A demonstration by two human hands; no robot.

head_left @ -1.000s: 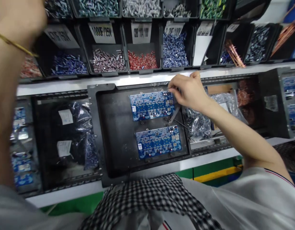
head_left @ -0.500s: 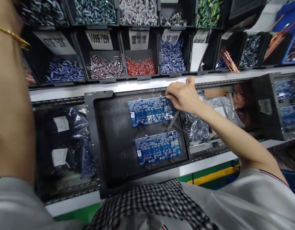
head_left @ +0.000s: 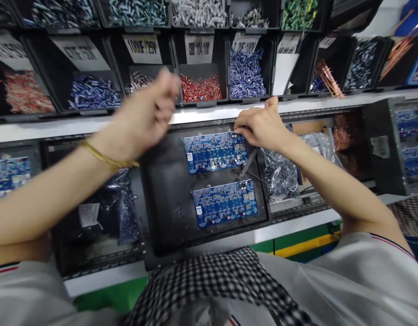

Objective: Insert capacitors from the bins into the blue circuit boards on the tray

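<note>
Blurred by motion, my left hand (head_left: pixel 149 111) passes above the left part of a black tray (head_left: pixel 166 217), in front of the component bins. Its fingers are curled closed, and whatever they may hold is too smeared to see. My right hand (head_left: pixel 261 127) is at the top right corner of the upper blue circuit board (head_left: pixel 216 151). Thumb and fingertips are pinched together there; they hide anything small between them. A second blue circuit board (head_left: pixel 225 203) lies below the first in the tray, apart from it.
Labelled bins with red components (head_left: pixel 200 88), blue components (head_left: pixel 248 74) and other small parts line the back. Bagged parts (head_left: pixel 280 176) lie right of the tray, and a plastic bag (head_left: pixel 125 217) lies left. More boards (head_left: pixel 412 120) sit in a tray at far right.
My left hand has come down from the upper left bins and swung right, over the tray. My right hand stays at the upper board's corner. The view has shifted slightly.
</note>
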